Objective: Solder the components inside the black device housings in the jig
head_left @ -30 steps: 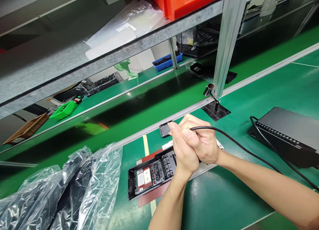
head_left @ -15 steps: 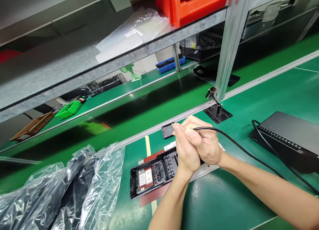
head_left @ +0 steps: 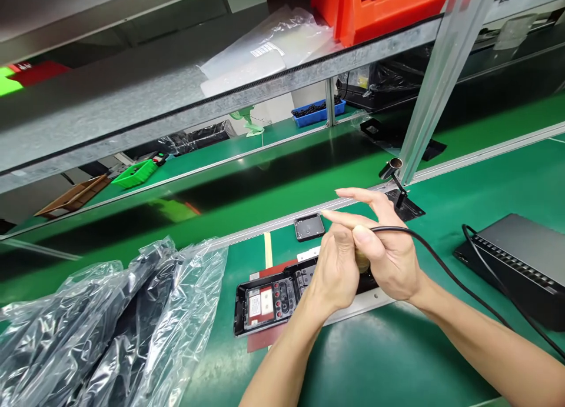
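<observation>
Over the right part of an open black housing (head_left: 265, 304), my two hands are close together. My left hand (head_left: 338, 269) is closed, its fingers pressed round something I cannot make out. My right hand (head_left: 384, 242) pinches a black cable (head_left: 415, 235) between thumb and fingers, while its other fingers stretch out to the left. Part of a round yellowish piece (head_left: 362, 260) shows between the palms. The housing lies on a red-brown sheet (head_left: 265, 339) and a metal plate (head_left: 375, 296). Beyond it lies a small black cover (head_left: 309, 227).
Clear plastic bags with black contents (head_left: 132, 324) lie at the left. A black and grey box (head_left: 521, 260) sits at the right. Behind my hands are a metal post (head_left: 441, 89) and a black holder (head_left: 395, 169). A shelf (head_left: 154, 113) with a red bin (head_left: 388, 19) hangs above.
My right hand's fingers have opened outward and stretched to the left. The small black cover is now in full view. The whole view has shifted slightly.
</observation>
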A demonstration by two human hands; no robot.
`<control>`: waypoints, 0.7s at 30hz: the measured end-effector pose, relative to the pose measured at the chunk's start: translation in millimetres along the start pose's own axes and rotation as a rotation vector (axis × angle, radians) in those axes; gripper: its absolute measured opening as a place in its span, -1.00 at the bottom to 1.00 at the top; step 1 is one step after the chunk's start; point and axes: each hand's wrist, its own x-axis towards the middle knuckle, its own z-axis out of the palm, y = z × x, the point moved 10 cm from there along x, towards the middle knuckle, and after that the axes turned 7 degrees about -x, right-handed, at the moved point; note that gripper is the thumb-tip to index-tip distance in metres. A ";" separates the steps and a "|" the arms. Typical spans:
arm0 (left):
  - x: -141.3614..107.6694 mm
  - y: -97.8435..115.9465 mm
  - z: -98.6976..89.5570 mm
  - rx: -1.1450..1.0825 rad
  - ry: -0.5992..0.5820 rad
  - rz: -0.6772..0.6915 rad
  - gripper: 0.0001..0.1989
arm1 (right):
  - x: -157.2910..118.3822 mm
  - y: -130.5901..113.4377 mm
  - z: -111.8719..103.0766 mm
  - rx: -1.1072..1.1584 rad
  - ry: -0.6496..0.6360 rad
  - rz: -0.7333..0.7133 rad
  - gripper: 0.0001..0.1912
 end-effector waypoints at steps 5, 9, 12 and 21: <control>-21.3 -10.3 -40.7 0.207 0.078 0.004 -0.42 | -7.0 7.1 9.3 0.180 -0.049 0.092 -0.64; -51.1 -26.3 -72.3 0.486 0.065 -0.015 -0.65 | -18.6 21.9 21.6 0.416 -0.061 0.258 -0.59; -72.2 -31.5 -83.4 0.615 0.026 0.088 -0.77 | -20.3 22.3 24.1 0.524 -0.017 0.282 -0.61; -109.5 -25.1 -77.6 0.828 0.033 0.414 -0.79 | -14.5 23.9 26.5 0.618 0.068 0.357 -0.60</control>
